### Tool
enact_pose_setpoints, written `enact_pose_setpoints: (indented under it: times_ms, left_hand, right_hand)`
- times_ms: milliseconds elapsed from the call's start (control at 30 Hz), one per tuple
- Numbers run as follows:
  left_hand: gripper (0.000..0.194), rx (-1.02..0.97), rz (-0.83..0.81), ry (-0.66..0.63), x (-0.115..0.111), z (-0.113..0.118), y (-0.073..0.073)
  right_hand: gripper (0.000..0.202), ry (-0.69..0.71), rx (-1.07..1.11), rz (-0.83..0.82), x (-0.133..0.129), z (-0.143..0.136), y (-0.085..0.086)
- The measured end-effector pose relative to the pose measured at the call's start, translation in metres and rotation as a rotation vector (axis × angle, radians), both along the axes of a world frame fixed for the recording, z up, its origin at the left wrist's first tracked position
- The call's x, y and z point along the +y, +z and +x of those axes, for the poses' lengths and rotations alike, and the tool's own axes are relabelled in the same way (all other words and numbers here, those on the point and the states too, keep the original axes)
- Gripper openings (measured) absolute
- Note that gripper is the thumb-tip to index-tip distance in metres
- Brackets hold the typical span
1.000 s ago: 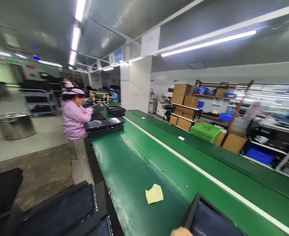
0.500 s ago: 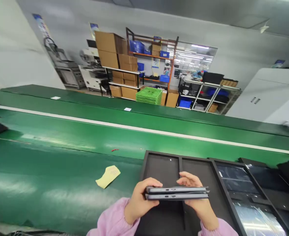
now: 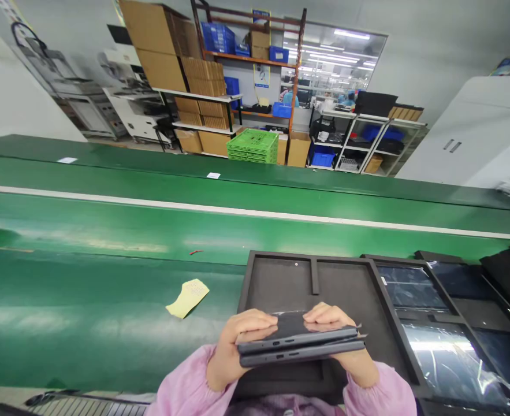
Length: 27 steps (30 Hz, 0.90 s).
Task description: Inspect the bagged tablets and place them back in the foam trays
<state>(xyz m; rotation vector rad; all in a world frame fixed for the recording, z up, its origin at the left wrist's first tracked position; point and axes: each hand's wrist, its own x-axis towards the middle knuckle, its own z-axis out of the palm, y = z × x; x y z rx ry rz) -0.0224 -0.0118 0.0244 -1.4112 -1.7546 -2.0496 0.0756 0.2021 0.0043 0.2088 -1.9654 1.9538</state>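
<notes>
Two thin dark slabs, stacked and seen edge-on, are held level above a black tray (image 3: 276, 283). The upper slab (image 3: 298, 325) has a glossy top face that reflects the fingers; the lower slab (image 3: 302, 351) lies right under it, with small port openings along its edge. My left hand (image 3: 241, 341) grips the left end, fingers on top. At the right end, my right hand (image 3: 341, 335) has its fingers on the top face and its palm against the side. Both thumbs are hidden.
More black trays with glossy dark panels (image 3: 445, 352) lie at the right. A yellow paper (image 3: 188, 298) and a small red item (image 3: 196, 252) lie on the green surface (image 3: 107, 300). Behind stand green crates (image 3: 253, 145) and shelves with boxes.
The slabs have tipped so that more of the top face shows, and moved slightly left. The right fingers, raised before, now lie on the top. The view has shifted.
</notes>
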Motion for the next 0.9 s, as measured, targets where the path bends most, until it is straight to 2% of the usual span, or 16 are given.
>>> enact_pose_setpoints:
  times_ms: [167,300,500,600,667,733,800,900]
  left_hand:
    - [0.023,-0.094,-0.040,-0.004,-0.003,0.003,-0.009]
    - [0.024,-0.122,-0.039,-0.029,-0.009,0.001,-0.027]
    - [0.024,-0.198,-0.071,-0.047,-0.018,0.001,-0.049]
    - [0.023,-0.442,-0.036,0.062,-0.014,0.003,-0.056]
    - [0.033,-0.610,0.020,0.222,-0.007,-0.002,-0.058]
    - [0.041,-0.688,0.055,0.391,0.005,-0.012,-0.058]
    - [0.044,-0.781,0.059,0.494,0.022,-0.025,-0.054]
    - [0.051,-1.029,-0.050,0.469,0.054,-0.035,-0.048]
  right_hand:
    - [0.034,0.073,0.037,-0.063,-0.002,0.001,0.005]
    - [0.030,0.113,0.045,-0.092,-0.004,0.002,0.015]
    - [0.030,0.116,0.062,-0.031,0.000,0.001,0.024]
    - [0.033,0.098,-0.064,0.189,0.009,-0.004,0.011]
    - [0.028,0.023,-0.199,0.356,0.014,-0.008,0.000]
    - [0.020,-0.067,-0.282,0.445,0.015,-0.009,-0.005]
    - [0.021,-0.114,-0.285,0.503,0.010,-0.008,0.003]
    - [0.048,-0.164,-0.271,0.591,-0.006,-0.004,0.035]
